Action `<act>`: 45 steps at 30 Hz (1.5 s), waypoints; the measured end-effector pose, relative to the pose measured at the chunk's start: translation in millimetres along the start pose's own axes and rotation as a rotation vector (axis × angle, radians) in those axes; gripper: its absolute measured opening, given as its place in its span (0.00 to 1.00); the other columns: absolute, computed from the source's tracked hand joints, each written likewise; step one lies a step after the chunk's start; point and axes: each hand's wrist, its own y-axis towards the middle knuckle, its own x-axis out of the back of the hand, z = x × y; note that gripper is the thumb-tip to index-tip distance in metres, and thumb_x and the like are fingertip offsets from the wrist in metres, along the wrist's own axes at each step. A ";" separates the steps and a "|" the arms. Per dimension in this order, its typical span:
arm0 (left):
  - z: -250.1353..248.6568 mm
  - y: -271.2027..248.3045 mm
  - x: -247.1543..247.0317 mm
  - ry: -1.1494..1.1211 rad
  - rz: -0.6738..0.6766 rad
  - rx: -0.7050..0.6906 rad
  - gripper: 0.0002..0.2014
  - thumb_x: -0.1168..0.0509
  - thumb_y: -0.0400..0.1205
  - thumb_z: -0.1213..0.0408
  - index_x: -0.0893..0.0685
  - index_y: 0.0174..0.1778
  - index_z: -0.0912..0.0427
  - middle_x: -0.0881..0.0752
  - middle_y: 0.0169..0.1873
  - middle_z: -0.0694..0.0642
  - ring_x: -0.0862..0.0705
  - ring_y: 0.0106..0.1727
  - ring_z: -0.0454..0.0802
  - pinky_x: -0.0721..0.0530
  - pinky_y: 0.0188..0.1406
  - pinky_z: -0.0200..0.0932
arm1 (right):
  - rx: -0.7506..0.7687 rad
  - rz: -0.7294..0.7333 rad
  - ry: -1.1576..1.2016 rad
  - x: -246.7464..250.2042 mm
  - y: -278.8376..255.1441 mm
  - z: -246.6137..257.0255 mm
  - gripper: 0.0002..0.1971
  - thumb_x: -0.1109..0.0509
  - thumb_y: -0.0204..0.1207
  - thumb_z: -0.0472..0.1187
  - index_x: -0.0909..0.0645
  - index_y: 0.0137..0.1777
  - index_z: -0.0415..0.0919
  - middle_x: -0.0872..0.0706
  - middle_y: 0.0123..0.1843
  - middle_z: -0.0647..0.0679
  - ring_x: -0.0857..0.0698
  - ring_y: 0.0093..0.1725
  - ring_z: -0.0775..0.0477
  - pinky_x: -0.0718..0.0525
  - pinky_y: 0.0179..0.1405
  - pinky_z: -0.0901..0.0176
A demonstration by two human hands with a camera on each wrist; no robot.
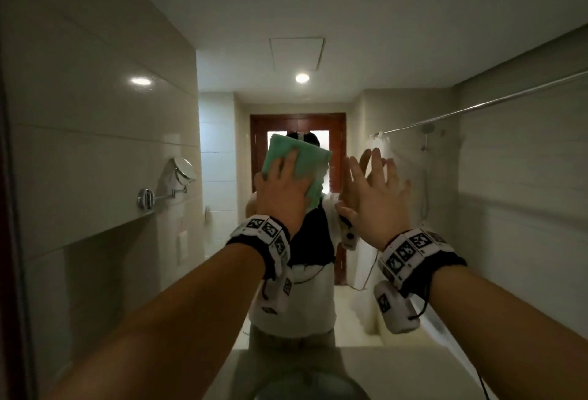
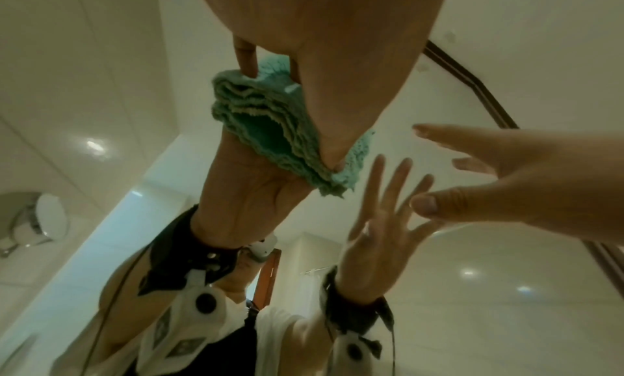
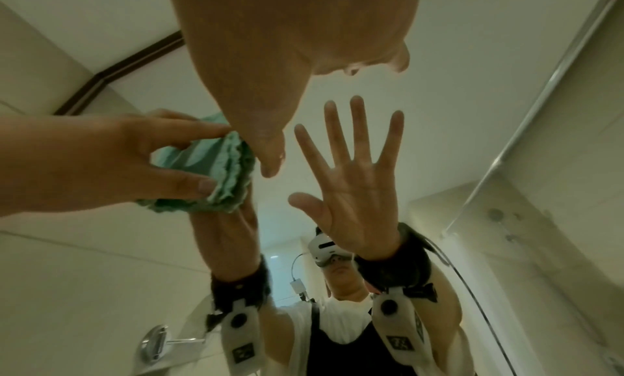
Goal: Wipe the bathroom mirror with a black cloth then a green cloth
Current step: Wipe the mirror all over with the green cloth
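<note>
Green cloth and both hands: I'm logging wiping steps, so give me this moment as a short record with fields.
stage: green cloth in use; no black cloth in view
left hand: presses the folded green cloth against the mirror, thumb and fingers round its edges
right hand: fingers spread and straight, holds nothing, raised close to the glass; contact cannot be told
cloth position: on the glass, left of the right hand, apart from it
nearby: round shaving mirror on the left wall
</note>
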 end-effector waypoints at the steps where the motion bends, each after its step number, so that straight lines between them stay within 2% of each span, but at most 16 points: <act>1: 7.0 -1.8 -0.7 0.003 0.002 -0.010 0.42 0.33 0.81 0.47 0.52 0.85 0.34 0.53 0.85 0.57 0.48 0.83 0.63 0.31 0.72 0.65 | 0.021 -0.022 0.007 -1.1 -1.5 12.4 0.47 0.33 0.78 0.64 0.61 0.87 0.58 0.64 0.89 0.42 0.57 0.87 0.32 0.44 0.79 0.22; 5: 53.5 -19.1 -5.5 -0.027 -0.004 0.049 0.42 0.33 0.82 0.47 0.53 0.85 0.35 0.53 0.85 0.57 0.48 0.84 0.61 0.31 0.74 0.63 | 0.042 0.008 0.035 -6.6 -5.9 61.4 0.47 0.32 0.78 0.62 0.60 0.87 0.58 0.64 0.89 0.43 0.57 0.87 0.32 0.45 0.79 0.22; 9: 114.4 -39.0 -3.8 -0.052 0.001 0.112 0.40 0.35 0.82 0.46 0.52 0.86 0.36 0.51 0.85 0.58 0.46 0.83 0.61 0.31 0.71 0.60 | 0.059 0.026 0.044 -17.7 -8.9 105.2 0.47 0.32 0.78 0.62 0.60 0.87 0.61 0.62 0.89 0.43 0.57 0.86 0.30 0.44 0.79 0.21; 12: 168.0 -52.4 -1.5 -0.102 -0.006 0.200 0.40 0.36 0.83 0.45 0.51 0.86 0.35 0.50 0.85 0.59 0.46 0.82 0.63 0.33 0.73 0.62 | -0.011 0.055 0.051 -28.9 -5.8 133.3 0.49 0.32 0.77 0.65 0.64 0.87 0.59 0.65 0.89 0.41 0.61 0.86 0.25 0.46 0.80 0.21; 16: 239.6 -71.2 -0.3 -0.129 -0.037 0.320 0.40 0.35 0.82 0.45 0.51 0.86 0.36 0.49 0.85 0.59 0.43 0.81 0.65 0.30 0.73 0.67 | -0.096 0.074 0.006 -37.3 -4.2 153.8 0.54 0.32 0.74 0.68 0.67 0.86 0.57 0.70 0.87 0.39 0.65 0.84 0.23 0.48 0.78 0.20; 18: 269.5 -77.6 -1.7 -0.140 -0.033 0.383 0.40 0.34 0.82 0.44 0.50 0.86 0.37 0.49 0.85 0.59 0.43 0.80 0.65 0.28 0.71 0.67 | -0.103 0.075 0.009 -36.2 -4.9 156.2 0.54 0.31 0.74 0.68 0.66 0.86 0.56 0.70 0.87 0.39 0.65 0.84 0.23 0.49 0.78 0.20; 21: 291.4 -83.3 -5.0 -0.134 -0.030 0.418 0.40 0.33 0.81 0.43 0.48 0.86 0.37 0.47 0.84 0.60 0.43 0.80 0.65 0.27 0.70 0.67 | -0.101 0.069 0.014 -35.8 -6.6 156.5 0.54 0.30 0.73 0.68 0.64 0.87 0.56 0.69 0.87 0.39 0.64 0.84 0.23 0.49 0.78 0.19; 25: 276.3 -78.2 -8.5 -0.148 -0.076 0.486 0.38 0.35 0.82 0.44 0.47 0.86 0.36 0.48 0.84 0.59 0.42 0.80 0.66 0.28 0.69 0.70 | -0.095 0.072 0.020 -38.1 -6.9 156.5 0.54 0.31 0.74 0.68 0.66 0.87 0.55 0.71 0.87 0.39 0.66 0.84 0.24 0.51 0.79 0.20; 27: 258.2 -70.9 -8.8 -0.156 -0.100 0.475 0.38 0.36 0.83 0.44 0.48 0.86 0.36 0.47 0.84 0.60 0.42 0.79 0.67 0.28 0.69 0.72 | -0.087 0.070 0.028 -39.4 -7.3 155.7 0.55 0.32 0.74 0.69 0.68 0.86 0.56 0.72 0.87 0.39 0.67 0.84 0.24 0.52 0.79 0.20; 33: 182.5 -38.7 -1.6 -0.103 -0.130 0.271 0.38 0.36 0.82 0.46 0.48 0.86 0.35 0.47 0.84 0.60 0.43 0.80 0.65 0.33 0.70 0.68 | -0.068 0.066 0.030 -47.6 -6.0 151.8 0.56 0.35 0.75 0.70 0.72 0.86 0.55 0.75 0.86 0.38 0.70 0.84 0.25 0.55 0.79 0.21; 38: 124.3 -18.6 -5.1 0.008 -0.117 0.002 0.40 0.33 0.81 0.47 0.48 0.85 0.34 0.47 0.85 0.58 0.43 0.81 0.63 0.31 0.69 0.65 | -0.061 0.058 0.056 -53.2 -3.8 145.2 0.56 0.34 0.73 0.71 0.71 0.86 0.56 0.77 0.85 0.40 0.71 0.84 0.27 0.56 0.80 0.21; 41: 119.0 -17.2 -10.8 0.018 -0.098 -0.034 0.43 0.30 0.79 0.48 0.48 0.85 0.33 0.49 0.86 0.56 0.45 0.82 0.61 0.33 0.70 0.64 | -0.061 0.040 0.056 -55.7 -3.2 144.2 0.57 0.34 0.72 0.72 0.70 0.86 0.56 0.76 0.86 0.40 0.70 0.84 0.27 0.57 0.79 0.21; 45: 135.5 -25.9 -7.9 -0.041 -0.107 -0.010 0.37 0.35 0.81 0.46 0.45 0.85 0.35 0.49 0.86 0.54 0.45 0.82 0.59 0.34 0.70 0.62 | -0.051 0.038 0.044 -56.1 -3.9 142.4 0.56 0.35 0.73 0.73 0.71 0.86 0.56 0.75 0.86 0.39 0.70 0.84 0.26 0.57 0.79 0.21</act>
